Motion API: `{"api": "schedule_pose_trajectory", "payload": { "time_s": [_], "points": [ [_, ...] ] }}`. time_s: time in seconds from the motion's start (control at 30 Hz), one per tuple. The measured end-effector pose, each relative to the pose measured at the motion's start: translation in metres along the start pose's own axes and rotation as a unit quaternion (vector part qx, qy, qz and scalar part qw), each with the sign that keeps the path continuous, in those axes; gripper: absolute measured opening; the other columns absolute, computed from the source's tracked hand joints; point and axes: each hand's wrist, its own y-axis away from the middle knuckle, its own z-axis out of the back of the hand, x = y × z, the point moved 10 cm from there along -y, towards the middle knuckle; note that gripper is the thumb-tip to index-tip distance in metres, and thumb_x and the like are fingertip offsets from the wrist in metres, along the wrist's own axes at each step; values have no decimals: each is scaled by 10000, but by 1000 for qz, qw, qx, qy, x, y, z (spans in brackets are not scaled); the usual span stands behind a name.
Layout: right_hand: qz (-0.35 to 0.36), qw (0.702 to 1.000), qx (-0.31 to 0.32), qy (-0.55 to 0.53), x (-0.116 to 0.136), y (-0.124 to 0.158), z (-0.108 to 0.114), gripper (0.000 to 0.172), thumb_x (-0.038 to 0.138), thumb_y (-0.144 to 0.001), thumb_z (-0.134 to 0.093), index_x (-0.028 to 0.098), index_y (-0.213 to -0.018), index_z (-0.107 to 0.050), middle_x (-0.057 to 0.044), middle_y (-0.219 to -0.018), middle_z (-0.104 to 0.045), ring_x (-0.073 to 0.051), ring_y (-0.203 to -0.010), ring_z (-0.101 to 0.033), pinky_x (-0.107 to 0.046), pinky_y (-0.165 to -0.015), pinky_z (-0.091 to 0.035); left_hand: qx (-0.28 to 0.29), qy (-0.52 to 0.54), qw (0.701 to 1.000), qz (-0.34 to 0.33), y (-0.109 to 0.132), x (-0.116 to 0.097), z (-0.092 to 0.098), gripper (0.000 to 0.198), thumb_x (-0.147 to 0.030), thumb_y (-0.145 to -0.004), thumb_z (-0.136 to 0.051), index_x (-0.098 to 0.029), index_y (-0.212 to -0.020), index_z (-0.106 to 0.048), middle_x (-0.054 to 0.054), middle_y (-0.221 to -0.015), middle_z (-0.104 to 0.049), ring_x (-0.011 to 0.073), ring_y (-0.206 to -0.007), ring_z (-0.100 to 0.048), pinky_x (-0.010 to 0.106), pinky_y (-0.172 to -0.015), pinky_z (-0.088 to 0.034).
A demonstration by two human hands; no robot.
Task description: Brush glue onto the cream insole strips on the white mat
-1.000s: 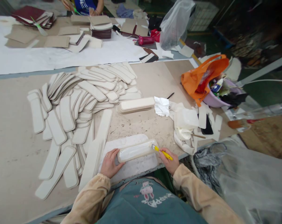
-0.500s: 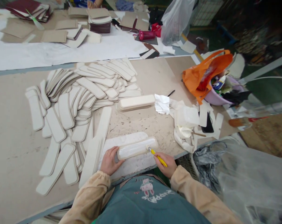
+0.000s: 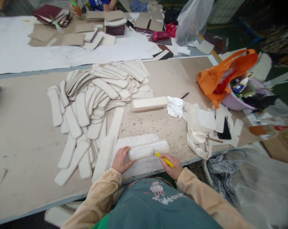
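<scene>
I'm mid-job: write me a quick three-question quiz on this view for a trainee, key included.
1. Which hand grips the yellow brush?
2. True or false: in the picture, the orange bag lies to the right of the heap of pale strips.
3. Fill in the blank: the left hand is at the ____ end of the strip under the brush, as seen in the picture.

Key:
1. The right hand.
2. True.
3. Left.
</scene>
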Motion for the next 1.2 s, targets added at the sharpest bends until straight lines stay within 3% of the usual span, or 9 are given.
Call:
{"api": "schedule_pose_trajectory", "payload": {
  "time_s": [0.13,0.27,0.4,0.47,0.57,0.7,1.03,1.13,1.2],
  "points": [
    [-62,991,-75,89,-30,19,55,234,386,-840,-479,198,-888,-610,-33,-743,-660,-160,-612,-627,-252,-565,-497,-1,12,1000,11,3,-8,4,696,-439,-650,-672,-148,-1233,-428,155,-1230,-482,282,-1131,-440,465,-973,-385],
    [-72,986,-112,101,-30,21,80,286,456,-789,-541,206,-907,-612,-34,-735,-661,-175,-600,-635,-253,-548,-500,-29,-11,999,37,10,-8,25,817,-533,-632,-660,-147,-1294,-376,166,-1284,-435,294,-1165,-407,472,-988,-362],
    [-20,992,-116,33,1,12,75,238,375,-795,-580,192,-944,-611,-49,-823,-664,-172,-702,-643,-252,-663,-509,-120,-114,966,201,42,34,75,633,-456,-764,-550,-112,-1272,-396,174,-1269,-440,291,-1168,-400,453,-982,-349],
    [11,994,-104,35,16,6,66,209,343,-801,-584,194,-945,-610,-45,-841,-662,-166,-722,-642,-245,-678,-508,-121,-156,937,287,64,62,91,543,-393,-789,-527,-101,-1237,-434,174,-1226,-471,288,-1118,-439,433,-935,-378],
    [61,993,-82,53,33,-3,56,191,325,-813,-574,201,-954,-605,-39,-842,-665,-160,-730,-644,-245,-698,-511,-76,-178,919,343,85,92,94,494,-365,-799,-513,-101,-1214,-464,155,-1155,-521,264,-1025,-496,386,-873,-407],
    [91,992,-66,57,47,-12,53,185,319,-827,-553,202,-961,-599,-45,-841,-668,-161,-740,-644,-246,-686,-517,-57,-181,911,367,92,103,93,498,-385,-792,-526,-110,-1205,-487,127,-1059,-566,252,-974,-516,351,-844,-407],
    [78,991,-109,9,52,-15,58,182,236,-831,-551,200,-1004,-594,-57,-896,-660,-169,-775,-640,-275,-701,-528,-133,-119,909,376,95,102,107,326,-344,-795,-521,-128,-1034,-572,76,-842,-576,208,-817,-548,314,-721,-420],
    [30,990,-121,-66,34,-11,58,222,222,-861,-503,207,-1075,-563,-63,-934,-653,-165,-770,-641,-299,-711,-535,-169,-47,938,298,85,73,122,260,-371,-823,-484,-152,-888,-610,47,-766,-559,169,-738,-533,279,-684,-409],
    [0,984,-136,-113,24,-8,59,185,227,-874,-481,212,-1045,-548,-69,-975,-641,-172,-837,-635,-330,-773,-526,-129,25,966,222,66,36,120,261,-410,-814,-500,-178,-803,-620,30,-736,-561,148,-703,-519,260,-674,-401]
  ]
}}
